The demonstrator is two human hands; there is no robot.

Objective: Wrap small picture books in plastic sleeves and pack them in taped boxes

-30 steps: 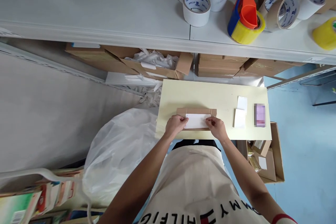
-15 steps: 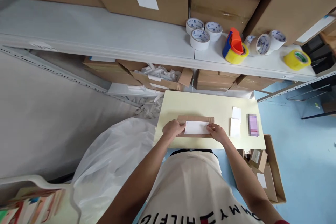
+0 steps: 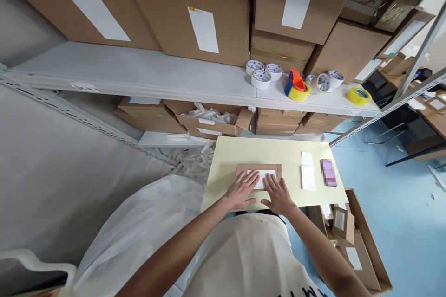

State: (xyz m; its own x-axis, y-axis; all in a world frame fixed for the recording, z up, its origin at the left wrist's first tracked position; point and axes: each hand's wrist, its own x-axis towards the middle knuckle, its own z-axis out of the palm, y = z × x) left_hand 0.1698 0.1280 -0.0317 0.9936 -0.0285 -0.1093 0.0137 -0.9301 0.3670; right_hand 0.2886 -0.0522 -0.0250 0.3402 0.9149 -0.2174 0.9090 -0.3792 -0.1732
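Observation:
A small brown cardboard box (image 3: pixel 259 167) lies near the front edge of the pale yellow table (image 3: pixel 223 153). On its top is a white label (image 3: pixel 259 184), partly covered by my fingers. My left hand (image 3: pixel 242 189) rests flat over the label's left part, fingers stretched out. Over the right part lies my right hand (image 3: pixel 278 195), also flat with its fingers spread. Both thumbs point inward, apart from each other. To the right of the box are two stacks of white labels or paper, a nearer one (image 3: pixel 307 178) and a farther one (image 3: pixel 307 159).
A phone-like purple item (image 3: pixel 328 172), blurred out, lies at the table's right. Below stands an open carton (image 3: pixel 369 236) holding small boxes. Behind, a grey shelf (image 3: pixel 167 79) carries tape rolls (image 3: pixel 261 79), an orange-and-blue tape dispenser (image 3: pixel 296 84) and large cartons. A translucent plastic bag (image 3: pixel 146 222) bulges at left.
Both hands have gone from pinching the label's ends to lying flat on it, on the box. The view has tilted upward, showing more of the shelf.

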